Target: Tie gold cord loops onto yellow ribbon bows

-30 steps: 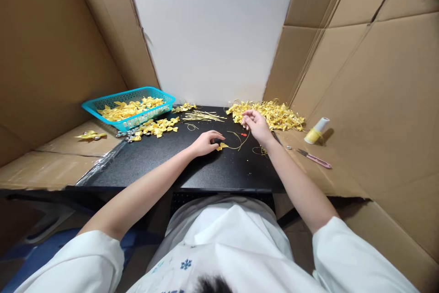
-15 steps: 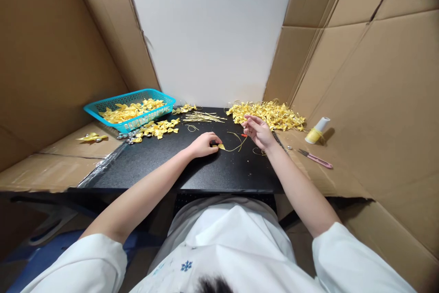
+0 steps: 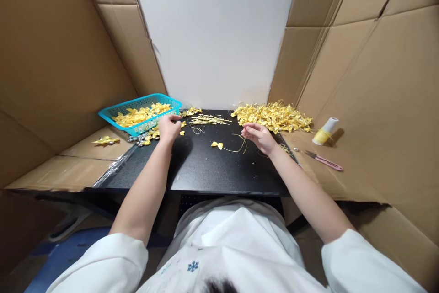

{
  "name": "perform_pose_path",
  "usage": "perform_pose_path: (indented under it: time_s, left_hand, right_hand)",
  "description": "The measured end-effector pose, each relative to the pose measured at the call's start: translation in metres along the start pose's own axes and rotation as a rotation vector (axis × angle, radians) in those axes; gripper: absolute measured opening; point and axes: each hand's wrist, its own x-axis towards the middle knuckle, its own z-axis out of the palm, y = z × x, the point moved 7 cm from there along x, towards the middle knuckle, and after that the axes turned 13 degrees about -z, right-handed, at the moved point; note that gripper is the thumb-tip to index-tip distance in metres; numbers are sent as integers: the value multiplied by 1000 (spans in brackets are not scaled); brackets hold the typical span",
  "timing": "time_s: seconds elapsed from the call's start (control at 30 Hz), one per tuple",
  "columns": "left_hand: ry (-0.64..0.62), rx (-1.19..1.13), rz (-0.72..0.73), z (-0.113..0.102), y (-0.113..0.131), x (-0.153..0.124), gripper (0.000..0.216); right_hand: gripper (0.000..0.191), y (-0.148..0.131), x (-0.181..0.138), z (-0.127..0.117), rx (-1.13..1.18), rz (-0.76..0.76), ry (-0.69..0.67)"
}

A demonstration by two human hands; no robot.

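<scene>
My left hand (image 3: 169, 127) is over the loose yellow bows (image 3: 153, 135) beside the blue basket; its index finger and thumb are apart, and I see nothing between them. The other fingers are partly hidden. A single yellow bow (image 3: 217, 145) lies on the black table, with a thin gold cord (image 3: 233, 150) curving from it toward my right hand (image 3: 259, 138). The right thumb and fingers are pinched together above the table, apparently on the far part of this cord, though the fingertips hide the exact hold.
The blue basket (image 3: 105, 114) of yellow bows stands at the left. Cut gold cords (image 3: 210, 119) lie at the back. A heap of yellow bows (image 3: 274, 117) fills the back right. Pink-handled snips (image 3: 328, 162) and a white spool (image 3: 329, 125) rest on the cardboard. Small silver bells (image 3: 137, 139) lie at left.
My left hand has let go of the yellow bow and moved left to the loose bows by the basket. My right hand stays nearly in place, and the view has shifted slightly.
</scene>
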Motion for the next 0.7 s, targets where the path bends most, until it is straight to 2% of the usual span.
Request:
perform_pose_path:
  time_s: [0.1,0.17,0.27,0.37,0.43,0.5,0.57,0.7]
  left_hand:
    - [274,37,-75,-30,-17,12,34]
    - [303,90,-47,-31,-19,12,32]
    - [189,201,109,-8,-5,1,28]
    - [57,269,285,21,16,-18,24]
    - [-25,270,408,39,34,-34,22]
    - [-130,231,561,61,59,-55,21]
    - [-324,162,772,90,94,-90,19]
    - [-920,2,1121,159,165,-186,19]
  right_hand:
    - [34,1,0,-3,10,0,28]
    - [35,4,-1,1,-9,0,-2]
    - [38,14,-8,19,-57,25,-127]
    - [43,33,-19,44,-72,119,-292]
    - [45,43,-25,55,-77,165,-354]
    - [44,44,-30,62,-76,168,-407]
    - [42,37,-34,69,-65,158,-492]
    - [36,15,-47,78,-22,188,-746]
